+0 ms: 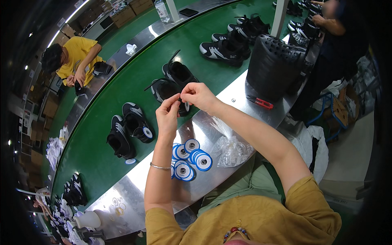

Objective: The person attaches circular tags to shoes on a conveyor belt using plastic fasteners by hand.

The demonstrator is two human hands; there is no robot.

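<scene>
My left hand [168, 116] and my right hand [199, 96] meet fingertip to fingertip in front of a pair of black-and-grey sneakers [164, 89] on the green belt. Both pinch something too small to make out. Just below the right fingers shows part of a round white tag [187, 106], largely hidden by the hands. Several round white tags with blue rims [203, 161] lie overlapping on the metal ledge beside my left forearm. To their right rests a clear plastic bag [233, 150] with small contents. Another sneaker pair [134, 121] at the left bears a similar tag.
The green conveyor belt [94, 134] curves across, with more sneakers [222, 50] at the back right. A black perforated bin [274, 67] and red-handled snippers [261, 103] are on the ledge [126, 188] at right. People work across the belt and at far right.
</scene>
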